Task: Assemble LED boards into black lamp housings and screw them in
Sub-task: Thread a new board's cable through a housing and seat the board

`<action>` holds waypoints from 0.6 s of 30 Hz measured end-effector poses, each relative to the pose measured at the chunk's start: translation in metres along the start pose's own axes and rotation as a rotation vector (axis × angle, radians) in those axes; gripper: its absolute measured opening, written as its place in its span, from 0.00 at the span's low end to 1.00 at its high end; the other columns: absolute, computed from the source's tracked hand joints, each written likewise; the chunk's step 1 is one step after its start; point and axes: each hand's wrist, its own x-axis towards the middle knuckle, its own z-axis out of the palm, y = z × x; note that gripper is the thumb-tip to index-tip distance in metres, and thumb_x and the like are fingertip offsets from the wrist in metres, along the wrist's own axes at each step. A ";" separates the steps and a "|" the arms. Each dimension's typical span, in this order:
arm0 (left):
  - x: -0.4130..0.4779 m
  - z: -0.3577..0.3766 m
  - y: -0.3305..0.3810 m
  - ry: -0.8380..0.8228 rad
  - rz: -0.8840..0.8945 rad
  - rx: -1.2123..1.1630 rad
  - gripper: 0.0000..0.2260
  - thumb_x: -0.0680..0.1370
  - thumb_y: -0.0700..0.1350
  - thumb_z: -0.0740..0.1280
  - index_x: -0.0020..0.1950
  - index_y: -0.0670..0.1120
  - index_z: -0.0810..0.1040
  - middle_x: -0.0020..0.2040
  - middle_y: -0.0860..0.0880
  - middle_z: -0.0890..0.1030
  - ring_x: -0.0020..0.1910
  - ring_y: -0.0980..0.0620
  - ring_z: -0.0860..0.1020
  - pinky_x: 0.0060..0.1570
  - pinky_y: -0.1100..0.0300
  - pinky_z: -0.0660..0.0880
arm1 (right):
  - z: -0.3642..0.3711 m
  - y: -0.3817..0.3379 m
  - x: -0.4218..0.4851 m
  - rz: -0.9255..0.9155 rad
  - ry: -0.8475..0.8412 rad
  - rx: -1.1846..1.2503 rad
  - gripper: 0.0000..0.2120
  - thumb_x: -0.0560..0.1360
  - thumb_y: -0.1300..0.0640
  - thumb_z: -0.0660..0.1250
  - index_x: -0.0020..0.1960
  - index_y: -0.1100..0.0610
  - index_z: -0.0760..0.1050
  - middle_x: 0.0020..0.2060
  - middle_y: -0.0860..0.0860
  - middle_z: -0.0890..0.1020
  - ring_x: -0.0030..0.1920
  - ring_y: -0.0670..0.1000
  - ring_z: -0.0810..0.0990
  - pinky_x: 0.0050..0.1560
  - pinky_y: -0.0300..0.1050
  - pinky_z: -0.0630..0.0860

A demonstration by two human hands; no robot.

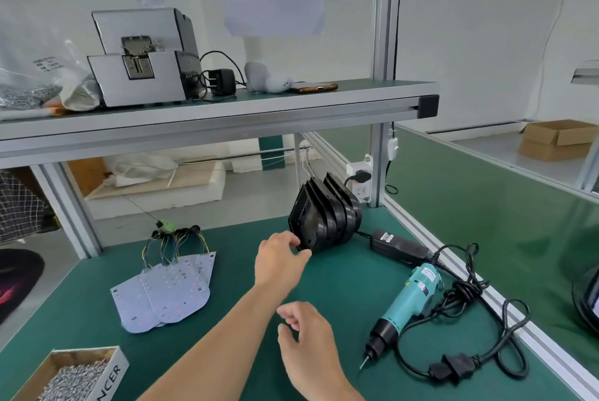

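Looking down on the green table (340,287), I see black housings (327,216) stacked on edge at its back right, the fanned row running left to right. White LED boards (165,290) lie flat at left, wires (175,242) pointing away. The teal screwdriver (408,300) points its bit toward me. A box (113,371) holds screws (74,378). My left hand (278,258) touches the front housing (304,222), grip unclear; my right hand (304,336) hovers loosely curled, empty.

Housings (324,216) stacked on edge; LED boards (165,290) overlapped flat.
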 end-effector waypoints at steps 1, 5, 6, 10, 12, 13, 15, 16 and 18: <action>0.011 0.006 0.002 -0.020 -0.009 0.038 0.15 0.76 0.51 0.70 0.61 0.48 0.79 0.59 0.51 0.79 0.61 0.49 0.73 0.59 0.51 0.74 | 0.000 0.000 0.000 -0.004 -0.005 -0.004 0.12 0.80 0.57 0.62 0.62 0.47 0.76 0.55 0.38 0.76 0.57 0.35 0.73 0.61 0.31 0.70; 0.042 0.030 0.004 -0.069 -0.023 0.180 0.21 0.75 0.56 0.70 0.66 0.50 0.77 0.61 0.50 0.78 0.62 0.47 0.72 0.59 0.52 0.72 | 0.002 0.001 0.002 -0.018 -0.015 -0.064 0.12 0.80 0.56 0.62 0.61 0.47 0.74 0.54 0.38 0.75 0.58 0.37 0.72 0.62 0.33 0.69; 0.047 0.034 0.005 -0.082 -0.015 0.210 0.21 0.75 0.57 0.70 0.64 0.50 0.77 0.60 0.51 0.78 0.62 0.47 0.72 0.58 0.53 0.71 | 0.003 0.000 0.003 -0.019 -0.016 -0.077 0.11 0.79 0.55 0.61 0.60 0.47 0.74 0.54 0.37 0.74 0.58 0.37 0.72 0.61 0.33 0.69; 0.056 0.048 0.005 -0.133 0.027 0.312 0.12 0.76 0.59 0.68 0.48 0.50 0.78 0.45 0.51 0.77 0.55 0.47 0.72 0.53 0.54 0.67 | 0.003 -0.003 0.006 0.003 -0.044 -0.120 0.07 0.78 0.55 0.60 0.51 0.42 0.67 0.44 0.33 0.67 0.56 0.41 0.70 0.58 0.34 0.69; 0.056 0.049 0.003 -0.137 0.050 0.325 0.11 0.78 0.57 0.66 0.42 0.50 0.74 0.41 0.52 0.76 0.50 0.48 0.72 0.53 0.54 0.65 | 0.002 -0.004 0.007 0.013 -0.056 -0.126 0.07 0.79 0.55 0.60 0.51 0.42 0.67 0.44 0.33 0.66 0.56 0.41 0.70 0.58 0.34 0.69; 0.055 0.048 0.001 -0.139 0.065 0.326 0.12 0.78 0.56 0.66 0.40 0.50 0.72 0.38 0.53 0.75 0.48 0.48 0.73 0.54 0.54 0.65 | 0.002 -0.004 0.007 0.008 -0.055 -0.125 0.08 0.79 0.55 0.60 0.54 0.44 0.70 0.46 0.33 0.67 0.58 0.41 0.71 0.59 0.34 0.68; 0.052 0.043 -0.002 -0.144 0.092 0.335 0.15 0.80 0.54 0.65 0.36 0.50 0.67 0.34 0.53 0.73 0.45 0.47 0.73 0.54 0.54 0.63 | 0.002 -0.003 0.007 0.003 -0.049 -0.127 0.12 0.79 0.55 0.60 0.61 0.47 0.73 0.54 0.36 0.72 0.61 0.41 0.71 0.62 0.34 0.68; 0.049 0.040 -0.005 -0.138 0.116 0.344 0.16 0.80 0.53 0.64 0.35 0.50 0.65 0.34 0.53 0.72 0.44 0.47 0.72 0.54 0.55 0.63 | 0.002 -0.003 0.007 0.008 -0.052 -0.126 0.14 0.80 0.56 0.59 0.63 0.47 0.73 0.57 0.38 0.74 0.62 0.40 0.71 0.62 0.34 0.68; 0.041 0.030 -0.011 -0.113 0.178 0.377 0.17 0.80 0.52 0.63 0.35 0.50 0.63 0.35 0.53 0.72 0.43 0.47 0.71 0.56 0.55 0.64 | 0.001 -0.005 0.006 0.033 -0.051 -0.119 0.16 0.80 0.58 0.59 0.65 0.47 0.73 0.60 0.40 0.74 0.62 0.40 0.71 0.62 0.33 0.68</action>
